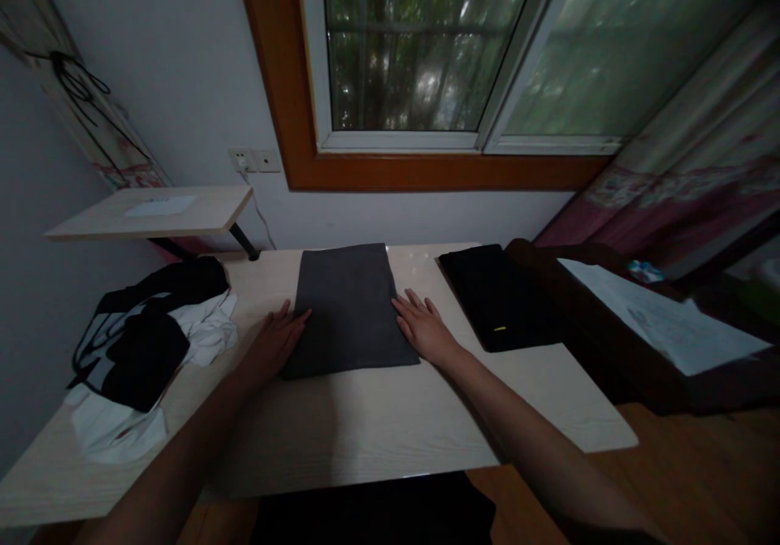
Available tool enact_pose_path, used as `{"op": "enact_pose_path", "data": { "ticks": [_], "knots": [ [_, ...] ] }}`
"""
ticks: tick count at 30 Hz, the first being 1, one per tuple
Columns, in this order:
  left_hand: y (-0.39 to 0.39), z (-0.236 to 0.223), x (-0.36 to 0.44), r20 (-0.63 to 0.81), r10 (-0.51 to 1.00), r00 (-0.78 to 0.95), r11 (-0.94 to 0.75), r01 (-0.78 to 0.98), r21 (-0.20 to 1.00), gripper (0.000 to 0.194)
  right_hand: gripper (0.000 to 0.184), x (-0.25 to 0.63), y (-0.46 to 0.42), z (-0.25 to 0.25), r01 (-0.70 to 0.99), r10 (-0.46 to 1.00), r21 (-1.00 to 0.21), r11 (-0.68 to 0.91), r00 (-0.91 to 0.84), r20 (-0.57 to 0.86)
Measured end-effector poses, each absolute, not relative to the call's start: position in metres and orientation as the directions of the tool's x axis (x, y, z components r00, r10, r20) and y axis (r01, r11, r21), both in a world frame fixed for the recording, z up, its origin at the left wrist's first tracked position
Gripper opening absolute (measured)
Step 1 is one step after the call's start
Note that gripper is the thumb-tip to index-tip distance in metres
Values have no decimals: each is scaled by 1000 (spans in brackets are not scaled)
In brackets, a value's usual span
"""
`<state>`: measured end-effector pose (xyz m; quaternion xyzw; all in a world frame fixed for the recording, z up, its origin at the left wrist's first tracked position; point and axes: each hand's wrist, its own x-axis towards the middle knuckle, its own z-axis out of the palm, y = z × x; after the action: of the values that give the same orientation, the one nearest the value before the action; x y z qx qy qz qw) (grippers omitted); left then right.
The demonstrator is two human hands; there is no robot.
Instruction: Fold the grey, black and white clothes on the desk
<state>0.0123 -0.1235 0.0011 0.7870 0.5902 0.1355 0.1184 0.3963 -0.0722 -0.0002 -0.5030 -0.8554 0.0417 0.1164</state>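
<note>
A flat grey cloth [344,309], rectangular in outline, lies in the middle of the pale wooden table [366,423]. At its left edge rests my left hand [281,335], fingers stretched out, the fingertips touching the fabric. My right hand [425,327] lies flat at the right edge, fingers spread, with the fingertips on the cloth's border. Neither hand grips anything. Whether the cloth is a folded garment I cannot tell.
Crumpled black and white clothes [146,334] lie on the left. A flat black folded cloth [496,297] with a small yellow mark sits at the right. A raised shelf [213,208] stands at the back left, below a socket [253,160]. Beyond the table's right side lies a white sheet [658,317].
</note>
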Motion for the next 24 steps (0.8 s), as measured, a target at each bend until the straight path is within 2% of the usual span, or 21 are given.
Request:
{"op": "enact_pose_path", "data": {
  "ticks": [8,12,15,17,20,24],
  "knots": [
    [-80,1,8,122,970,210,-242,857,454,58,50,391,-33,-8,830,881,-299,471,-428,201],
    [-89,-2,2,232,971,59,-194,765,614,60,53,400,-34,-8,756,869,-432,492,-398,294],
    [-105,-1,-6,280,956,-86,-138,711,689,51,43,405,-41,-6,661,860,-551,509,-361,362],
    [-117,0,-9,284,953,-110,-111,741,662,40,34,408,-48,-5,612,862,-609,505,-331,383],
    [-134,3,-8,263,964,-43,-122,806,580,35,27,410,-64,-4,549,877,-685,480,-290,382],
    [-148,7,3,236,972,18,-151,816,558,32,33,412,-87,0,473,892,-763,440,-328,311]
  ]
}}
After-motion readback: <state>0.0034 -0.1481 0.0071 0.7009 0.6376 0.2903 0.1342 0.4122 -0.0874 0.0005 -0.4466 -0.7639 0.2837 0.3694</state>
